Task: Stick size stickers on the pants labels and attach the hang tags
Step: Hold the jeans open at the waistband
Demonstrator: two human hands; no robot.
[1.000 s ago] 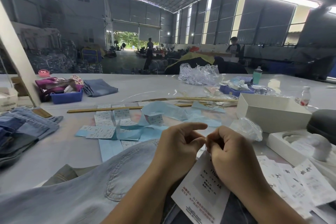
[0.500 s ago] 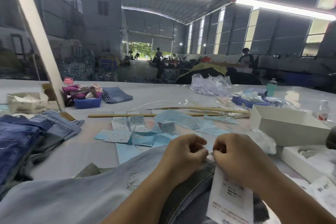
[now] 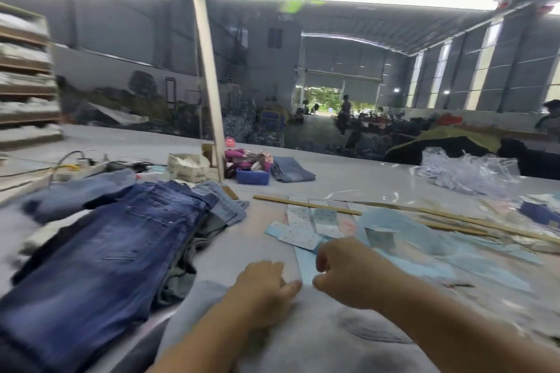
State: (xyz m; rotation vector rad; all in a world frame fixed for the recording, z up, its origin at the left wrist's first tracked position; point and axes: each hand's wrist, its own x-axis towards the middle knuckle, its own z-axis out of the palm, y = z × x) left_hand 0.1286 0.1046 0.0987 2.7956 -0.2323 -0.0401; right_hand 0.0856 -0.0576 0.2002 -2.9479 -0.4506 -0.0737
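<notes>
Since the earlier frame the view had swung left and the hang tag had left sight. Both hands sat on the pale jeans [image 3: 318,339] nearest the camera: left hand [image 3: 266,291] flattened, right hand [image 3: 345,272] curled, its grip impossible to tell. Probably this pair was finished; next, move it to the dark jeans stack [image 3: 115,239]. Beyond, the sticker sheets [image 3: 306,225] were too blurred to read
</notes>
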